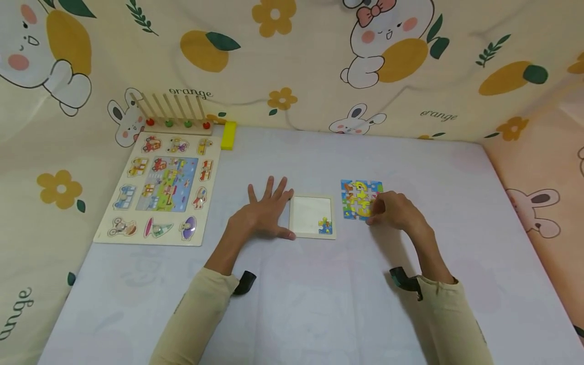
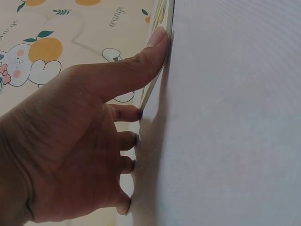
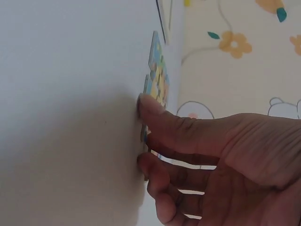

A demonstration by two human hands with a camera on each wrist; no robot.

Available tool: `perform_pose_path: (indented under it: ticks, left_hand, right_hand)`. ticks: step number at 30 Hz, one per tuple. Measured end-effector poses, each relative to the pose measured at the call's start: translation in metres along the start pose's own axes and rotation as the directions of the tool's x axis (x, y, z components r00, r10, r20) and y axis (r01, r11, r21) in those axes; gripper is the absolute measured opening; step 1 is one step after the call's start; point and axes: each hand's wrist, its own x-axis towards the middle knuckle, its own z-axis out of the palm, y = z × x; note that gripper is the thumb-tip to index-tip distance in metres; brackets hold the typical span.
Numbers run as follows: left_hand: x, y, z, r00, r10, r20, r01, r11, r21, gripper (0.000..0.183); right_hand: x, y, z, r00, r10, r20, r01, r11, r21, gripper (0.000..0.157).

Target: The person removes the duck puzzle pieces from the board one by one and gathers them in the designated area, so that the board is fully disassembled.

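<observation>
A small square puzzle frame (image 1: 311, 238) lies at the middle of the table, with one joined bit of jigsaw (image 1: 325, 226) in its lower right corner. My left hand (image 1: 264, 213) is spread flat beside it, thumb and index fingertip touching its left edge; the left wrist view shows the thumb (image 2: 157, 40) against the rim. To the right lies a colourful block of jigsaw pieces (image 1: 353, 195), fitted together or nearly so. My right hand (image 1: 394, 210) pinches a jigsaw piece at the block's lower right corner between thumb (image 3: 153, 106) and fingers, which largely hide that piece.
A large wooden vehicle puzzle board (image 1: 157, 239) lies at the left. Behind it stands a rack of wooden rods (image 1: 178, 129) with red and green beads, beside a yellow block (image 1: 228, 136). A printed cloth (image 1: 310, 61) hangs behind the table.
</observation>
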Motion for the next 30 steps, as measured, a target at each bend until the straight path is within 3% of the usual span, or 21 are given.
perform_pose_path:
  ticks: [21, 30]
  left_hand:
    - [-0.001, 0.000, 0.000, 1.000, 0.005, -0.007, -0.005, 1.000, 0.004, 0.118]
    - [0.000, 0.000, -0.001, 1.000, 0.005, -0.002, -0.005, 1.000, 0.012, 0.118]
  right_hand:
    - [-0.001, -0.007, -0.001, 1.000, -0.006, -0.007, 0.006, 1.000, 0.009, 0.022]
    - [-0.007, -0.037, -0.003, 0.989, -0.149, -0.024, 0.150, 0.988, 0.043, 0.019]
